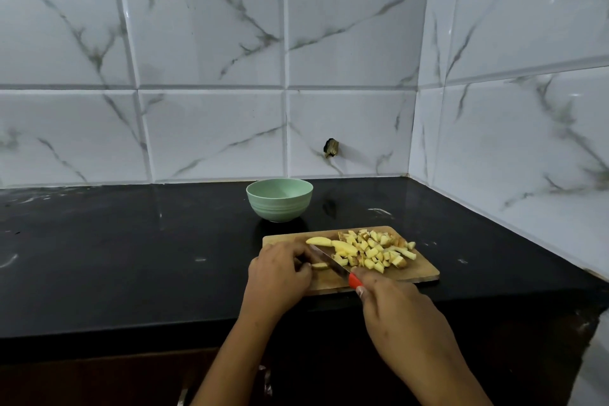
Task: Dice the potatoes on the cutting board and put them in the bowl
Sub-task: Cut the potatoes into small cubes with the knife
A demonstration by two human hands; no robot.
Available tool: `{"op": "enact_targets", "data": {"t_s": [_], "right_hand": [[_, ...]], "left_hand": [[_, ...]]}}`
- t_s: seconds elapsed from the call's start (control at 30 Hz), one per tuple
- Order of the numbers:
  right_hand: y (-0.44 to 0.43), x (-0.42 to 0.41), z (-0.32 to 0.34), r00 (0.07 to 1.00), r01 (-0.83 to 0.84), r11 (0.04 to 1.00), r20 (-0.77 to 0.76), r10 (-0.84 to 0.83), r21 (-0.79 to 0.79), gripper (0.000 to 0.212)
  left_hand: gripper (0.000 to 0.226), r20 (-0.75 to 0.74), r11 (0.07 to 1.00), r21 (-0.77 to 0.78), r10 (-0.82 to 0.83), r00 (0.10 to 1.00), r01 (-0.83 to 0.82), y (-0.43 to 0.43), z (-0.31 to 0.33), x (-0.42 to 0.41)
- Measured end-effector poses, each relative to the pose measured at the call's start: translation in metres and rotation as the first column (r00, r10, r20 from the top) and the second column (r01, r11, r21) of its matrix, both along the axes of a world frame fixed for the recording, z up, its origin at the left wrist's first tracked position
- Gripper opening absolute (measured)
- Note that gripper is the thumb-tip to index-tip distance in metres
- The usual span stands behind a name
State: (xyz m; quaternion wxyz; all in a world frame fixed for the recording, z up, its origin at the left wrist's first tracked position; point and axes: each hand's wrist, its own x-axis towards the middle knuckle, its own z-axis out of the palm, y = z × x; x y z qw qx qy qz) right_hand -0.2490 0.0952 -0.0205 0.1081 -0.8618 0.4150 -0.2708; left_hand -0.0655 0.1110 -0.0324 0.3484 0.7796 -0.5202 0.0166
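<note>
A wooden cutting board [425,269] lies on the black counter. A heap of diced potato [375,249] covers its right half, and two longer potato wedges [331,243] lie at its far middle. My left hand [280,273] pins a small potato strip [319,266] on the board's left part. My right hand [392,303] grips a knife by its red handle [354,281]; the blade [329,261] rests across the strip beside my left fingertips. A pale green bowl [279,204] stands behind the board; I see nothing inside it.
The black countertop [131,257] runs left from the board. White marble-look tiled walls close the back and the right side, meeting in a corner [412,171]. A small dark fitting [331,147] sticks out of the back wall.
</note>
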Motion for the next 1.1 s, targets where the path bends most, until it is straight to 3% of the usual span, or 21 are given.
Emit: {"op": "enact_targets", "data": {"t_s": [0.27,0.47,0.63,0.87,0.97,1.1], "right_hand": [[0.005,0.002,0.001,0.999,0.023,1.000,-0.048,-0.023,-0.011,0.041],[0.006,0.006,0.002,0.980,0.028,1.000,-0.195,-0.029,-0.008,0.047],[0.003,0.007,0.002,0.973,0.042,0.996,-0.230,-0.024,0.072,0.049],[0.007,0.021,-0.004,0.920,0.013,0.997,-0.390,0.016,0.073,0.069],[0.003,0.025,-0.005,0.932,-0.003,1.000,-0.363,0.008,0.013,0.066],[-0.006,0.021,-0.007,0.975,0.024,0.998,-0.217,-0.038,-0.066,0.049]], "left_hand": [[0.010,-0.041,0.995,-0.090,-0.041,0.998,0.038,0.002,-0.006,0.002],[0.009,-0.065,0.991,-0.124,-0.058,0.996,0.049,0.005,-0.003,0.001],[0.004,-0.070,0.992,-0.126,-0.031,0.997,0.022,0.003,-0.005,0.001],[0.003,-0.054,0.992,-0.130,-0.008,0.999,0.001,0.001,-0.006,0.000],[0.003,-0.049,0.991,-0.133,-0.012,0.999,0.005,0.003,-0.006,0.000],[0.004,-0.052,0.990,-0.139,0.004,0.999,-0.011,0.005,-0.006,-0.001]]}}
